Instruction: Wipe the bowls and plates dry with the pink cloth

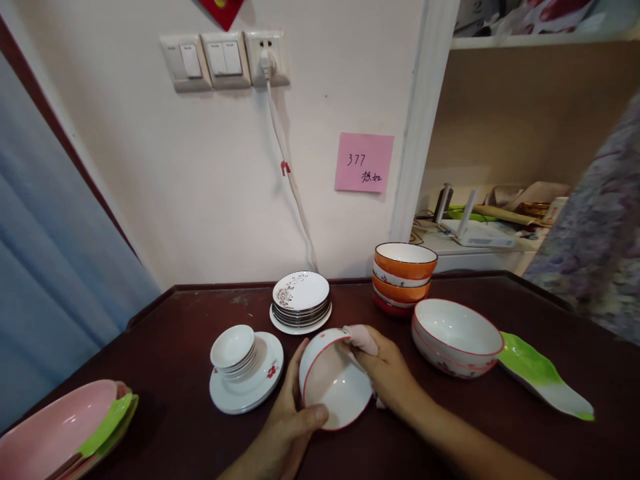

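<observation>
A white bowl with a thin red rim (336, 387) is tilted on its side above the table, its inside facing me. My left hand (295, 417) grips it at the left, thumb over the rim and fingers behind the outer wall. At the bowl's upper right, my right hand (383, 360) is closed on a pale pink cloth (363, 339), which folds over the rim; a bit of cloth also shows below that hand. Left of the bowl, small white bowls (233, 348) are stacked on white plates with red flowers (266, 387). Right of my hands stand nested red-rimmed bowls (457, 333).
Behind the bowl are stacked patterned plates (301, 293). Orange and white bowls (404, 270) form a tall stack near the wall. A green leaf-shaped dish (540, 370) lies right, pink dishes (65, 420) left. A white cable (287, 173) hangs to the dark table (175, 347).
</observation>
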### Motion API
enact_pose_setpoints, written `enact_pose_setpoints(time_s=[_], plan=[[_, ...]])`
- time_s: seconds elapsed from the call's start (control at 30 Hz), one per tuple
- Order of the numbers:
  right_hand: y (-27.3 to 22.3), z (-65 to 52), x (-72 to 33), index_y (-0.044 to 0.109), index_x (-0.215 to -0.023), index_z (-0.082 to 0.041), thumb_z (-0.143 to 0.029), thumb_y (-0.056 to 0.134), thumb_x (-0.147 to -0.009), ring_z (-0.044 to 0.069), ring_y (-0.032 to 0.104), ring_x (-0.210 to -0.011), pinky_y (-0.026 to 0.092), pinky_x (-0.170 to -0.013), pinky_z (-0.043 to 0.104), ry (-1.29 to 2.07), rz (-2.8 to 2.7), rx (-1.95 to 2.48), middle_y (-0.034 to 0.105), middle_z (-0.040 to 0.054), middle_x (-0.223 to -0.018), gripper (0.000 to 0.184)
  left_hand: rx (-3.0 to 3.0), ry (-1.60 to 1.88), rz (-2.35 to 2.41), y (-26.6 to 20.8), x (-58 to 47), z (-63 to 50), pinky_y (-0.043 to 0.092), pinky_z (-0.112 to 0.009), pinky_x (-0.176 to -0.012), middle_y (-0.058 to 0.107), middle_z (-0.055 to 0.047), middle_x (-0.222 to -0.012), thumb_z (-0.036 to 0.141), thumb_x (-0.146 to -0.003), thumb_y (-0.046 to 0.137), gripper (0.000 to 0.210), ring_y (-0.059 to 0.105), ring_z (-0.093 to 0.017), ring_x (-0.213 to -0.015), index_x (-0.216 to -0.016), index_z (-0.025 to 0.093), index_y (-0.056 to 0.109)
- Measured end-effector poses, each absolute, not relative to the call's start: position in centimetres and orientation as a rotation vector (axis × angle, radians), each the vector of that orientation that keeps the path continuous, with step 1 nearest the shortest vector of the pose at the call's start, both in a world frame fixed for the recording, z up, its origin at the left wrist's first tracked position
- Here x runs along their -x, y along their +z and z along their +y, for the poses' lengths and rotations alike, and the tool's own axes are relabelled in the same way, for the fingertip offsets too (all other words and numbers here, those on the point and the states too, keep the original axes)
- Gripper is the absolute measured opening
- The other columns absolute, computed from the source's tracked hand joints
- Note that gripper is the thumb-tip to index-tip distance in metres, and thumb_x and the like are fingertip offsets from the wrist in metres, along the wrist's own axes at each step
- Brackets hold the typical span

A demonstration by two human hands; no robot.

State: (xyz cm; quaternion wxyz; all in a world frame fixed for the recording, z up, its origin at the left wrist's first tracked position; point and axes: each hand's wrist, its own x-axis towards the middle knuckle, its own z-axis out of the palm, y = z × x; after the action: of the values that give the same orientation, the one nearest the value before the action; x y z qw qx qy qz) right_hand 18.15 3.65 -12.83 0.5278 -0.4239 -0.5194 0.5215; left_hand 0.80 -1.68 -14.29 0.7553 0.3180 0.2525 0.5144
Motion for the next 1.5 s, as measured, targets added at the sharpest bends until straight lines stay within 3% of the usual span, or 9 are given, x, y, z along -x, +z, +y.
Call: enact_pose_setpoints(time_s=[0.23,0.5,0.7,0.8,0.93,1.03,1.13,1.27,1.5], plan=[[-14.1,3.6,-18.2,0.063,-0.086,-0.016,-0.034,0.067,-0.073,0.016,0.057,-0.068,0.044,-0.06,0.025,1.19,-1.306,1.042,0.064,0.0018,-0.076,0.023,-0.592,1.008,0.391,-15.5,0.5,-1.2,0.027,-0.048,-0.111,0.044,-0.009,-0.15,0.051,-0.079,0.063,0.073,0.032,-0.033,-0.14,-0.144,0.028,0.039],[-13.6,3.1,-18.7,0.06,-0.079,-0.018,-0.036,0.06,-0.083,0.016,0.057,-0.071,0.043,-0.059,0.023,0.967,-1.56,1.135,0.063,0.0009,-0.074,0.019,-0.6,0.85,0.366,-15.9,1.0,-1.3,0.029,-0.044,-0.11,0.065,-0.01,-0.129,0.045,-0.076,0.069,0.071,0.047,-0.032,-0.131,-0.14,0.023,0.046],[-11.7,3.7,-19.1,0.05,-0.117,-0.021,-0.054,0.052,-0.086,0.009,0.051,-0.045,0.04,-0.038,0.023,1.129,-1.199,1.049,0.065,0.006,-0.102,0.045,-0.422,0.898,0.321,-14.6,0.6,-0.8,0.036,-0.049,-0.104,0.071,-0.015,-0.116,0.054,-0.089,0.045,0.055,0.058,-0.032,-0.119,-0.122,0.015,0.064],[-11.3,3.2,-19.5,0.039,-0.133,-0.025,-0.051,0.048,-0.09,0.017,0.065,-0.078,0.055,-0.066,0.032,0.989,-1.192,0.97,0.059,0.0084,-0.12,0.051,-0.371,0.908,0.348,-14.1,0.3,-0.5,0.041,-0.051,-0.098,0.07,-0.017,-0.118,0.059,-0.09,0.038,0.061,0.063,-0.033,-0.111,-0.124,0.015,0.062],[-11.4,1.8,-19.3,0.034,-0.143,-0.026,-0.031,0.043,-0.092,0.025,0.034,-0.136,0.032,-0.11,0.045,0.726,-1.629,0.838,0.039,0.0089,-0.145,0.052,-0.379,0.926,0.341,-13.9,0.0,-0.4,0.041,-0.051,-0.097,0.069,-0.019,-0.118,0.055,-0.093,0.034,0.06,0.064,-0.032,-0.108,-0.128,0.013,0.059],[-11.2,1.0,-18.9,0.039,-0.142,-0.029,-0.018,0.052,-0.079,0.033,0.027,-0.138,0.026,-0.11,0.054,0.381,-2.109,0.844,0.031,0.0078,-0.151,0.065,-0.384,0.922,0.31,-13.8,0.0,-0.6,0.039,-0.051,-0.099,0.07,-0.017,-0.118,0.049,-0.095,0.033,0.054,0.063,-0.031,-0.111,-0.129,0.015,0.058],[-10.7,0.7,-18.6,0.041,-0.141,-0.032,-0.012,0.053,-0.074,0.035,0.048,-0.118,0.04,-0.093,0.053,0.111,-2.33,1.084,0.047,0.0113,-0.137,0.07,-0.387,0.921,0.274,-13.8,-0.1,-0.8,0.037,-0.051,-0.101,0.068,-0.015,-0.122,0.048,-0.095,0.033,0.053,0.06,-0.031,-0.116,-0.133,0.018,0.054],[-9.8,0.2,-18.3,0.045,-0.138,-0.032,-0.01,0.052,-0.072,0.027,0.063,-0.087,0.048,-0.072,0.04,0.35,-2.492,1.397,0.058,0.0117,-0.116,0.07,-0.431,0.91,0.275,-14.1,-0.2,-0.9,0.035,-0.051,-0.103,0.07,-0.015,-0.119,0.046,-0.095,0.033,0.051,0.058,-0.031,-0.117,-0.13,0.017,0.058],[-8.9,-0.8,-17.7,0.061,-0.116,-0.021,-0.011,0.056,-0.071,0.02,0.055,-0.106,0.045,-0.091,0.029,1.199,-2.014,0.926,0.058,0.0059,-0.116,0.046,-0.518,0.903,0.353,-14.4,0.0,-1.0,0.035,-0.047,-0.103,0.072,-0.016,-0.112,0.041,-0.094,0.039,0.048,0.061,-0.031,-0.113,-0.124,0.012,0.062]])
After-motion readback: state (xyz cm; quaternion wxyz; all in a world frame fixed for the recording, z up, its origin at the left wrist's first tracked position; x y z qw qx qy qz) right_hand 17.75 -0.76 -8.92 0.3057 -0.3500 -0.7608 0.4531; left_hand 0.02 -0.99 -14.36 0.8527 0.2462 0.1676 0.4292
